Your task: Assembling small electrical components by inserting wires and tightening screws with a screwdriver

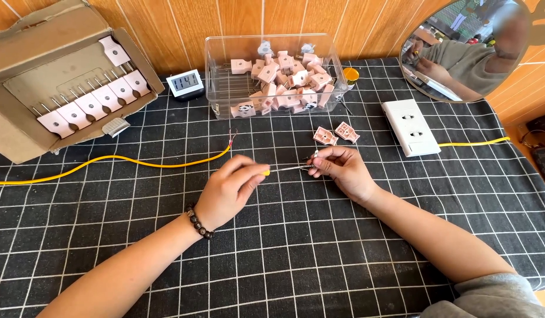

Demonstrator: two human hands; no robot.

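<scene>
Left hand (228,189) closed around a yellow-handled screwdriver (282,169), shaft pointing right. Right hand (341,168) pinching a small metal part (313,156) at the driver's tip, just above the table (284,247). Probably mid-fastening of a tiny screw or pin; kind of part too small to tell. Tip needs to stay seated, part held steady. Two open pink plug halves (335,134) just beyond the right hand. Yellow cable (137,162) with bared end lying left. Clear bin of pink plugs (278,76) farther back; white socket (411,126) to the right.

Clear bin (222,70) lies between cardboard box (25,65) and socket (411,126).
</scene>
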